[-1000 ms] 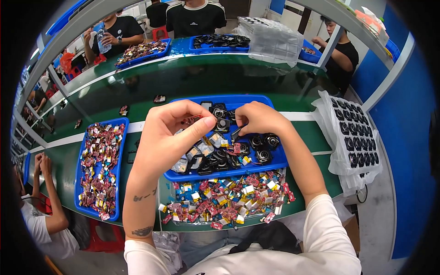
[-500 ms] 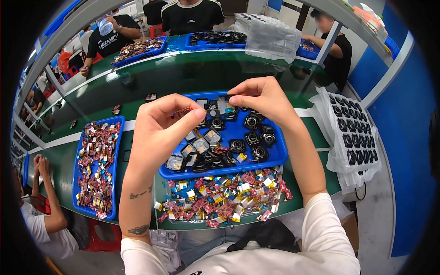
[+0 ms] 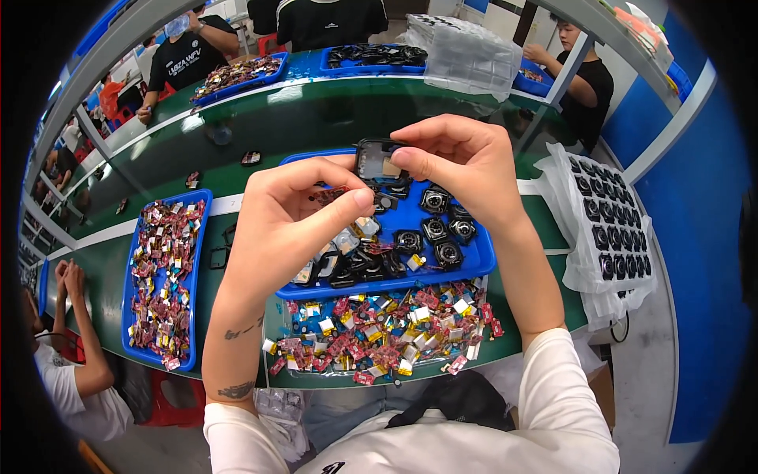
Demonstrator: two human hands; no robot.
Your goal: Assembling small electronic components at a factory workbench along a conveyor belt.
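My right hand [image 3: 466,166] pinches a black watch case [image 3: 371,164] between thumb and fingers; its grey inner side faces me. Beside it, my left hand [image 3: 288,213] is closed on a small red circuit board [image 3: 328,195], which shows partly between thumb and fingers. A small dark piece sits at the left fingertips; I cannot tell whether it belongs to the board. Both hands are above a blue tray [image 3: 395,285] of black watch cases [image 3: 434,200] and parts. In front of the tray lies a pile of red circuit boards with small silver-and-yellow batteries [image 3: 395,332].
To the left stands a long blue tray [image 3: 192,316] full of circuit boards. Stacked white trays [image 3: 580,268] with rows of watch cases are at right. Several small parts lie on the green conveyor belt [image 3: 308,118]. Co-workers sit across it and at far left. Metal posts [image 3: 671,134] frame the bench.
My right hand has lifted and turned the watch case, so more of it shows. My left hand has shifted slightly right, closer to it. Parts on the belt have moved left.
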